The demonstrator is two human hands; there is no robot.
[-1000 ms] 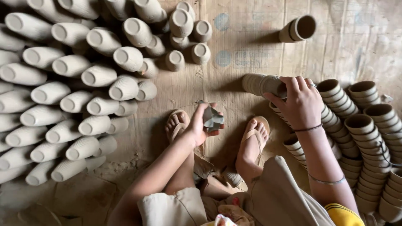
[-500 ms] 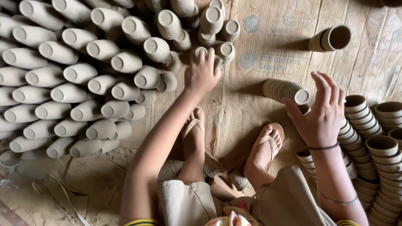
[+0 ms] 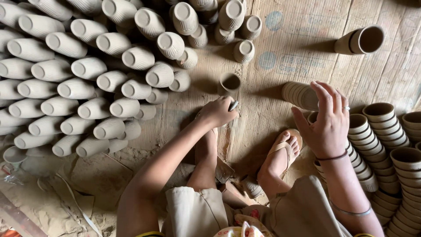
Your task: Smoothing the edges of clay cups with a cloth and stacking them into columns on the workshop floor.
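The lone cup [image 3: 229, 83] standing on the floor [image 3: 298, 52] looks like unfired clay — matt, pale brown, smooth-walled. The vessels [image 3: 87, 83] laid in rows are the same dull clay, but ribbed with fine grooves. The stacked cups [image 3: 381, 127] are matt too, darker inside. The floor is worn wooden board, dusty and rough. The sandal [image 3: 280, 151] looks like tan rubber or leather.

I see upturned clay cups [image 3: 87, 83] massed at far left, stacked cups [image 3: 386, 149] at right, one lone cup [image 3: 230, 83] between them, beyond my left hand [image 3: 217, 112].
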